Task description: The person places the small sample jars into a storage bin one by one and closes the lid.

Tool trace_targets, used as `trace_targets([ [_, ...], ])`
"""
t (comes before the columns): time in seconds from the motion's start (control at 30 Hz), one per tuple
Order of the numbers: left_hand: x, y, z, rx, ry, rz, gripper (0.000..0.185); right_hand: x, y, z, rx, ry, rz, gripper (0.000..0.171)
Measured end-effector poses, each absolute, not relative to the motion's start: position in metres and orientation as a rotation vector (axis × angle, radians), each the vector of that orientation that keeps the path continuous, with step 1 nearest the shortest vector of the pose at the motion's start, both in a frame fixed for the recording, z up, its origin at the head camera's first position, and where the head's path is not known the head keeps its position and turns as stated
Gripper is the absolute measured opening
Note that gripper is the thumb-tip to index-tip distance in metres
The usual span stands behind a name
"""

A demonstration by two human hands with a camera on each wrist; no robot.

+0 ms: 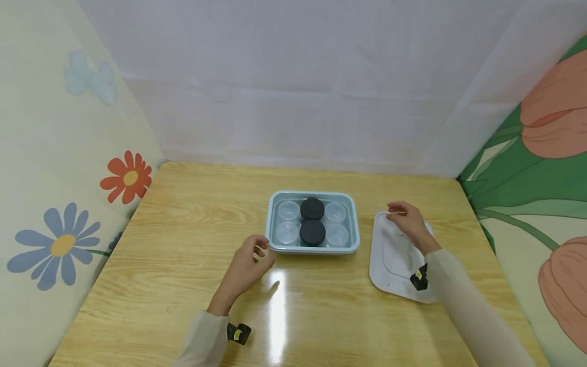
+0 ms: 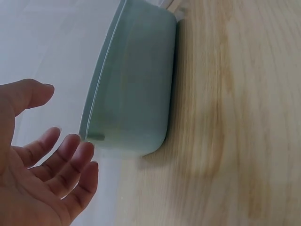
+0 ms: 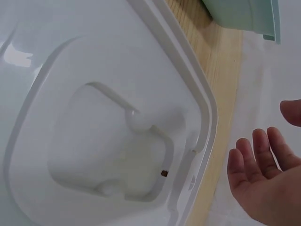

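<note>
A light blue-green plastic box (image 1: 313, 250) stands on the table, holding several round clear containers (image 1: 288, 210) on both sides and two black round pieces (image 1: 312, 233) down its middle. My left hand (image 1: 249, 262) hovers by its front left corner, fingers loosely bent and holding nothing. In the left wrist view those fingertips (image 2: 84, 153) are close to the box's rim (image 2: 101, 70); whether they touch cannot be told. To the right lies a white lid-like plastic piece (image 1: 385, 244). Above its far part is my right hand (image 1: 409, 223), relaxed, with nothing in its grasp.
The box and the white piece share a wood-grain table (image 1: 192, 214). A white cloth (image 1: 284, 86) hangs behind it. Flower-printed panels stand at the left (image 1: 41, 153) and right (image 1: 550, 193). A small dark reddish spot (image 3: 164, 173) shows on the white piece.
</note>
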State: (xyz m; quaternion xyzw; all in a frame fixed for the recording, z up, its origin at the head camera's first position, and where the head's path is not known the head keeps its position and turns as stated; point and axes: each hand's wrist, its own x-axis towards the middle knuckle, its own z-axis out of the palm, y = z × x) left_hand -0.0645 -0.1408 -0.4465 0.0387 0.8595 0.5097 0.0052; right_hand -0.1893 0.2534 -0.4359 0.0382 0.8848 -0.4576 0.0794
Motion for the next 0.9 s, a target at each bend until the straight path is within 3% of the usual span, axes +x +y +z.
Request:
trace_targets([
  [0.37,-0.05,-0.12,-0.452,0.367,2.608,1.584,0.018,-0.185,0.273,-0.439,0.141,2.665,-1.325,0.048],
  [0.9,-0.032,-0.059,-0.473,0.417,2.372,1.659,0.035,-0.182,0.288,-0.441,0.207,2.708,-1.214,0.049],
])
